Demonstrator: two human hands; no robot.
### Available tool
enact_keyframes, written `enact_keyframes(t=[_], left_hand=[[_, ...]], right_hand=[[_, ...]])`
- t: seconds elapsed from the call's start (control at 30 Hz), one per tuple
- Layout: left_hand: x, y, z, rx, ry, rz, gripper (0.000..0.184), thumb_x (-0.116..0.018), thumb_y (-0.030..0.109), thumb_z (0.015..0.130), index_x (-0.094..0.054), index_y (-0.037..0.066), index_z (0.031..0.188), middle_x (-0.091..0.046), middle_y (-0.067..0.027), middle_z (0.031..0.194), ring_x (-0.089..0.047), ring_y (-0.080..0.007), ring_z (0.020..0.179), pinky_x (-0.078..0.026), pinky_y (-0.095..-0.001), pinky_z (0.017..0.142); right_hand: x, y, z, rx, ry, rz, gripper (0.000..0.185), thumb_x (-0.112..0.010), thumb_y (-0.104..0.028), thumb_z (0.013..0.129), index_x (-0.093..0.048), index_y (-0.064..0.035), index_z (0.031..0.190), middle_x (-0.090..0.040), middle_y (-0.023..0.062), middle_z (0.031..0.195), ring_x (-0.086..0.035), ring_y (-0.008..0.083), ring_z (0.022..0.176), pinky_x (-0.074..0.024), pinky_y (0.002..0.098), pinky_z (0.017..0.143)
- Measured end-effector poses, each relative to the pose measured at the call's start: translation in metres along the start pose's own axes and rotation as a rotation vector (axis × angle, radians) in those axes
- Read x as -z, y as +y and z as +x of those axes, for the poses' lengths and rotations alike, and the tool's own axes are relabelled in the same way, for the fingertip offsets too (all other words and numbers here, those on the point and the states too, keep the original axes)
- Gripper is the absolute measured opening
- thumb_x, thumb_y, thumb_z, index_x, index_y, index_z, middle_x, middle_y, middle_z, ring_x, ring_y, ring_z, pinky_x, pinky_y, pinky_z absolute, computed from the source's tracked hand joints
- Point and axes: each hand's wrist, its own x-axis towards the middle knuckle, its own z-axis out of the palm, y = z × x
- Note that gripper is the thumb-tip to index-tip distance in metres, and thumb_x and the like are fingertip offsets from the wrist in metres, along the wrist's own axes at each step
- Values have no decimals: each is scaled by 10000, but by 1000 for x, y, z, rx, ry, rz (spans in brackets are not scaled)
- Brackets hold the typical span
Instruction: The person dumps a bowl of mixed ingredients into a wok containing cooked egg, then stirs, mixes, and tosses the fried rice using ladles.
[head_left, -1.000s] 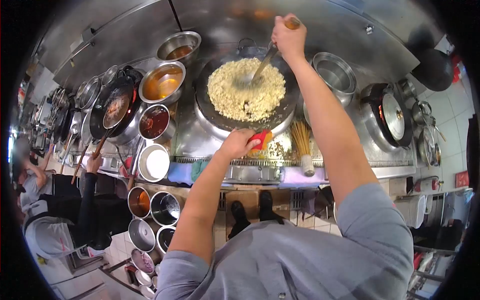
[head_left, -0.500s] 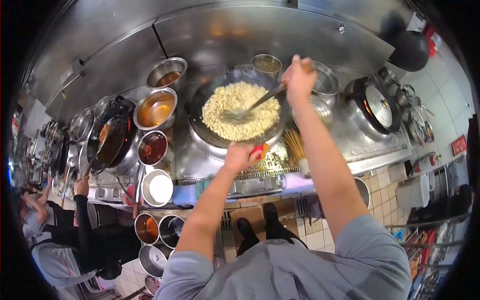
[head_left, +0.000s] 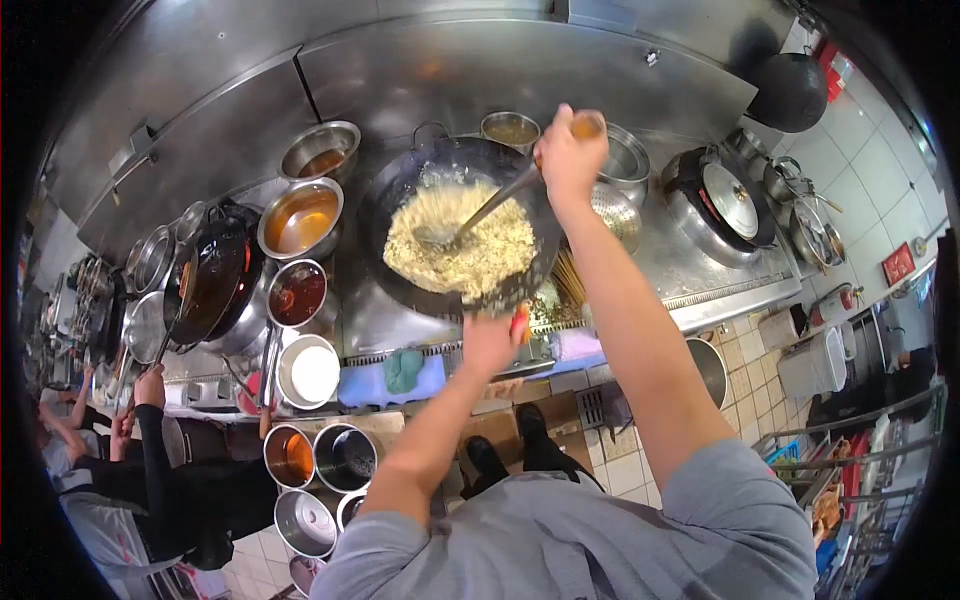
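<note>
A large dark wok (head_left: pixel 390 292) holds a heap of pale yellow, crumbly food (head_left: pixel 500 250). My right hand (head_left: pixel 573 160) is closed round the wooden end of a long-handled metal ladle (head_left: pixel 497 200), whose head is in the food. At the wok's near rim my left hand (head_left: pixel 490 340) is closed on a red and yellow cloth (head_left: pixel 520 325). The wok looks tilted, and bits of food are blurred near its near edge. Thin bamboo sticks (head_left: pixel 568 280) are partly hidden behind my right forearm.
Left of the wok stand bowls of amber liquid (head_left: pixel 300 218), red sauce (head_left: pixel 297 293) and a white substance (head_left: pixel 309 371). A lidded pot (head_left: pixel 730 200) is at right. At far left, a co-worker's hand (head_left: pixel 149 386) grips the handle of another wok (head_left: pixel 215 275). Metal pots (head_left: pixel 345 456) stand below the counter.
The wok has come nearer and tilted, with the food shifting in it. My left hand has moved down with it. The ladle's head has swept through the food. The camera view has also shifted.
</note>
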Motion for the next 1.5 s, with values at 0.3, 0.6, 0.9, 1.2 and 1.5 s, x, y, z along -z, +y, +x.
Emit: enact_keyframes(t=[0.3,0.6,0.9,1.2,1.5], left_hand=[[112,12,73,-28,-224,-60,439,-530,461,921,-693,115,705,-620,-110,559,-615,-294,509,-501,-442,626],[133,53,8,4,-552,-99,445,-505,449,928,-698,125,692,-636,-115,578,-647,-294,575,-479,-425,768],[14,13,-46,17,-341,39,444,-471,449,944,-694,119,747,-652,-110,633,-632,-268,606,-409,-473,807],[47,8,64,-51,-178,-7,473,-503,418,943,-663,88,645,-631,-129,592,-615,-299,547,-440,-428,711],[118,40,69,22,-390,-121,428,-517,420,931,-692,81,736,-635,-138,593,-644,-292,565,-479,-441,703]], right_hand=[[1,-96,11,-26,-139,-48,249,-620,-179,938,-449,-62,799,-482,8,596,-446,98,429,-360,266,379],[39,-89,-18,-126,-234,-110,222,-611,-117,936,-416,-82,835,-469,9,580,-451,93,435,-380,262,400],[58,-19,-47,87,-64,225,222,-613,-137,941,-412,-83,864,-475,17,556,-437,94,399,-362,262,373],[36,-49,-46,82,-119,-3,223,-583,-117,957,-378,-82,878,-463,6,576,-455,88,448,-377,246,410],[63,-122,-44,45,-261,178,225,-577,-100,963,-367,-97,882,-475,4,596,-473,86,471,-385,234,434]])
